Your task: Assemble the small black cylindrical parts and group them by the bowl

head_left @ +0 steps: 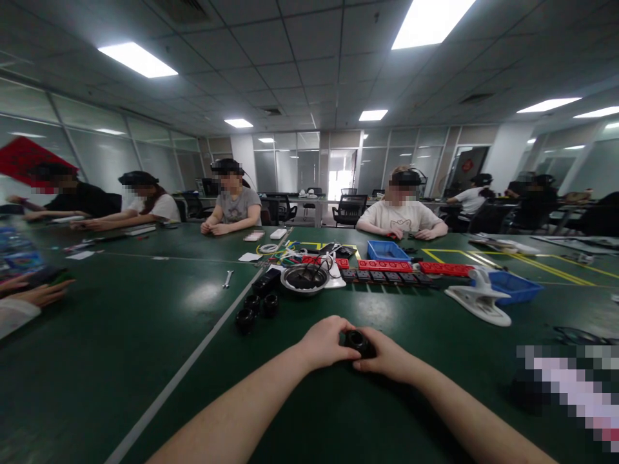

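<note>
Between my two hands is a small black round piece with a hole in its top (356, 339), just above or on the green table; its exact kind is not clear. My left hand (329, 341) grips it from the left, thumb in front and fingers behind. From the other side my right hand (389, 356) closes on it, thumb near the left one. Several similar black round pieces (245, 319) stand grouped to the left of my hands. Behind them lies a black box-shaped object (266, 281).
A metal bowl (304, 290) holds dark pieces. Red strips (384, 266) and a row of black sockets (387, 277) lie beyond my hands. Blue trays (388, 250), a white clamp-like stand (478, 299) and a wrench (227, 278) are on the table (145, 361). Several people sit around.
</note>
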Demonstrator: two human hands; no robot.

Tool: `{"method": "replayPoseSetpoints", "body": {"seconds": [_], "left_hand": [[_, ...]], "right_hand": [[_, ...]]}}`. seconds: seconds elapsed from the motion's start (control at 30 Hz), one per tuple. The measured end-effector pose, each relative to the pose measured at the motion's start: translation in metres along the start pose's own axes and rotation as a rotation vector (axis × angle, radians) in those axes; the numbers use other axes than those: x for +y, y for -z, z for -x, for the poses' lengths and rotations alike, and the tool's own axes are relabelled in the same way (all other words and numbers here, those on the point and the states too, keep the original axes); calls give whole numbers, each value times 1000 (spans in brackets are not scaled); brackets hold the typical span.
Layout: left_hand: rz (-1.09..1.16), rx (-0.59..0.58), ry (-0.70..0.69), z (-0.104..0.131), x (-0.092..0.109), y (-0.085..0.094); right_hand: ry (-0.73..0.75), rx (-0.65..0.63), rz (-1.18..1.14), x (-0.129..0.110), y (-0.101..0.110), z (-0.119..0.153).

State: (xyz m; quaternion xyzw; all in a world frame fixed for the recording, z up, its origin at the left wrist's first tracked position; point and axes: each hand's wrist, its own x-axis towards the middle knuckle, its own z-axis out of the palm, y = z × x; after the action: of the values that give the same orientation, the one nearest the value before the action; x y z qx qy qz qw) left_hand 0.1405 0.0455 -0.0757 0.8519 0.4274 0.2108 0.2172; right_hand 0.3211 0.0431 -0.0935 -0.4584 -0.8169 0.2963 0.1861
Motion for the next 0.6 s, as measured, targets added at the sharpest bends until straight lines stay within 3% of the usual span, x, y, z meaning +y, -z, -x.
{"method": "replayPoseSetpoints", "body": {"seconds": [0.1,0.2,0.33,0.47,0.6], "left_hand": [[86,-50,-17,0,-3,2],[160,-100,-23,-1,-6,1],[136,-83,17,-2,-7,-3],[22,27,92,-2,-4,-9],[-47,84,135,-1,-2,-12]], "right_hand": [[-39,-165,-164,1,13,3],[-57,-186,-231,5,15,3],[-93,-40,-90,10,0,-3],[-120,169,215,10,-16,-7],[-108,217,345,6,-21,-7]]}}
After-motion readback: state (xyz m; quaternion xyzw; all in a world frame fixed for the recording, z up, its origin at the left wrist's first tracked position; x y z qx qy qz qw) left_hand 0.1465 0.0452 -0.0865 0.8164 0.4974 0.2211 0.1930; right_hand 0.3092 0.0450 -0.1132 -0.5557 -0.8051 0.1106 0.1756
